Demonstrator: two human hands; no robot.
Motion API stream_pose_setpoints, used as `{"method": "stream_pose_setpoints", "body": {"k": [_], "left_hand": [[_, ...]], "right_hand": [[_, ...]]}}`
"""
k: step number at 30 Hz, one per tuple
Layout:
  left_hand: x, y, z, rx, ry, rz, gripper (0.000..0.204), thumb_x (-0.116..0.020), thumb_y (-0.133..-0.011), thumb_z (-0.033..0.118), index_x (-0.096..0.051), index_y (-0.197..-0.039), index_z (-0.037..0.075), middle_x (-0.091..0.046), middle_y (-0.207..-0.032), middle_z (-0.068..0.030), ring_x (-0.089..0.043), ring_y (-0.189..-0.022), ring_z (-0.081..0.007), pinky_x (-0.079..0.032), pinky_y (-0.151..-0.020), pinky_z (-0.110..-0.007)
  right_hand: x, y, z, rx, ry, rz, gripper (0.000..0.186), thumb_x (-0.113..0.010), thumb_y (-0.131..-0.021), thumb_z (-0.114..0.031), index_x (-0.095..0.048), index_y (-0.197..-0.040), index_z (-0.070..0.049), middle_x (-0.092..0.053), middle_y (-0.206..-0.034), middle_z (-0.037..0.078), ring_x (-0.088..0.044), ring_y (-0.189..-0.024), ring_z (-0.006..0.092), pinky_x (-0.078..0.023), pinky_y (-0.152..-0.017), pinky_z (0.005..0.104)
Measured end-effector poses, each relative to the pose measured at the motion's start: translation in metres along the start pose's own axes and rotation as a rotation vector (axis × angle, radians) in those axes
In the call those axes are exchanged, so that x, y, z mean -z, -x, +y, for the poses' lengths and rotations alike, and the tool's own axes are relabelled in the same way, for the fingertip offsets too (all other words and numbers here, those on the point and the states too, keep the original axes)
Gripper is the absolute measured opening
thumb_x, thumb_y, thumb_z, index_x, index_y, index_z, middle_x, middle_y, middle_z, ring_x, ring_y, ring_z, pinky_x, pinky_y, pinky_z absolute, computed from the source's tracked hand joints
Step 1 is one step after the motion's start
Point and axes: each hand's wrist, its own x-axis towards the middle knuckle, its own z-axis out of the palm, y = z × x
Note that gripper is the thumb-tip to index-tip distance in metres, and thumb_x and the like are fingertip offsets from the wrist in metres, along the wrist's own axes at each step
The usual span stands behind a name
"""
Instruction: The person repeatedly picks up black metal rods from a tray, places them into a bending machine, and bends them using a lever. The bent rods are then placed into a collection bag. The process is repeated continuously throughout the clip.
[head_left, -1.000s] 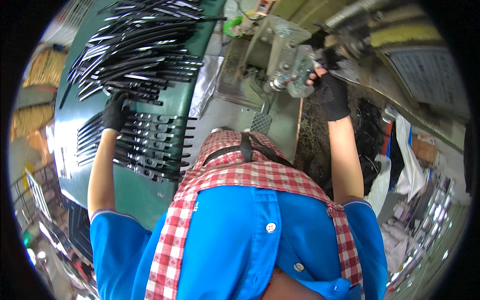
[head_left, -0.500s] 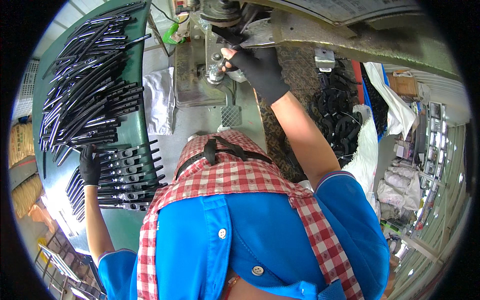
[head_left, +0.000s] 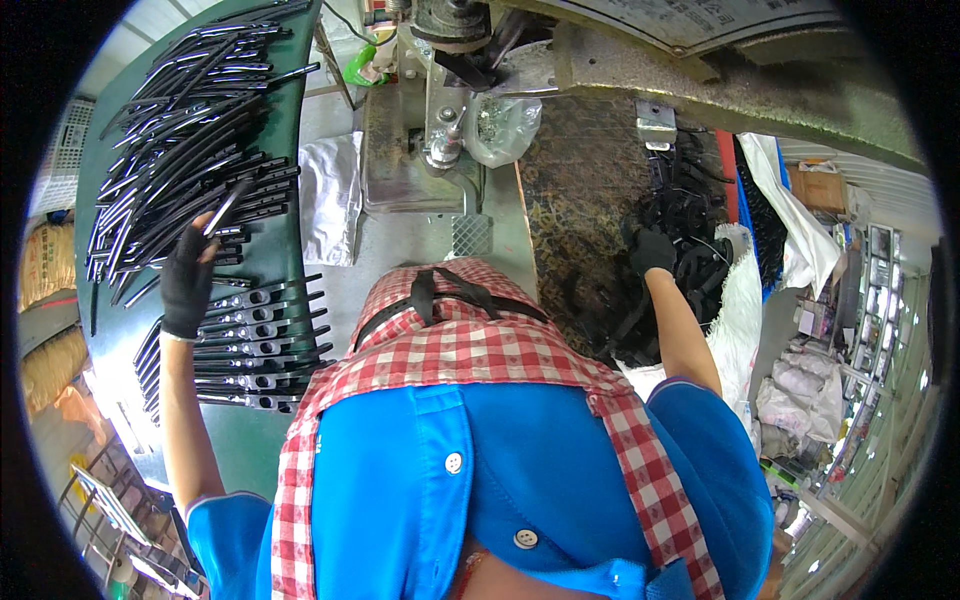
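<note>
My left hand (head_left: 187,285), in a black fingerless glove, is closed on one end of a thin glossy black rod (head_left: 228,208) tilted up over the green table. Below that hand, black rods with ringed fittings (head_left: 262,330) lie side by side in a neat row. A loose heap of similar rods (head_left: 165,190) spreads beyond it. My right hand (head_left: 655,250), gloved in black too, reaches into a pile of curved black parts (head_left: 690,215) at the right. Its fingers blend into the dark parts, so their grip is hidden.
A press machine (head_left: 450,50) stands ahead, with a clear bag of small metal pieces (head_left: 505,130) beside its post. A silver pouch (head_left: 330,200) lies next to the green table (head_left: 235,440). A patterned brown board (head_left: 570,180) and a white woven sack (head_left: 735,290) flank the parts pile.
My right hand has left the press and moved down right into the pile of black parts. My left hand has risen from the neat row and now holds a rod up.
</note>
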Motion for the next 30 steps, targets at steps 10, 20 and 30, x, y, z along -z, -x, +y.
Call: {"method": "stream_pose_setpoints", "body": {"k": [10, 20, 30], "left_hand": [[-0.024, -0.070, 0.127, -0.391, -0.030, -0.255, 0.026, -0.056, -0.088, 0.020, -0.055, -0.111, 0.007, -0.062, -0.085, -0.0155, -0.060, -0.070, -0.0358, -0.046, -0.059, -0.043], [-0.030, -0.085, 0.169, -0.271, 0.162, -0.356, 0.028, -0.052, -0.092, 0.026, -0.059, -0.100, 0.001, -0.054, -0.067, -0.0203, -0.056, -0.063, -0.0374, -0.041, -0.056, -0.040], [-0.031, -0.081, 0.154, -0.114, 0.444, -0.561, 0.032, -0.050, -0.094, 0.029, -0.060, -0.090, -0.001, -0.045, -0.058, -0.0169, -0.043, -0.051, -0.0255, -0.038, -0.052, -0.036]], "right_hand": [[0.132, 0.011, -0.071, 0.066, -1.944, 0.334, 0.021, -0.056, -0.089, -0.020, -0.058, -0.096, -0.001, -0.061, -0.092, 0.012, -0.056, -0.086, 0.0222, -0.046, -0.075, 0.0315], [0.200, 0.044, -0.135, 0.400, -2.517, -0.060, 0.028, -0.049, -0.093, -0.017, -0.051, -0.109, 0.006, -0.055, -0.112, 0.021, -0.054, -0.100, 0.0268, -0.046, -0.082, 0.0361], [0.207, 0.048, -0.155, 0.445, -2.448, -0.148, 0.030, -0.049, -0.093, -0.020, -0.052, -0.107, 0.008, -0.058, -0.108, 0.019, -0.058, -0.091, 0.0252, -0.048, -0.080, 0.0360]]}}
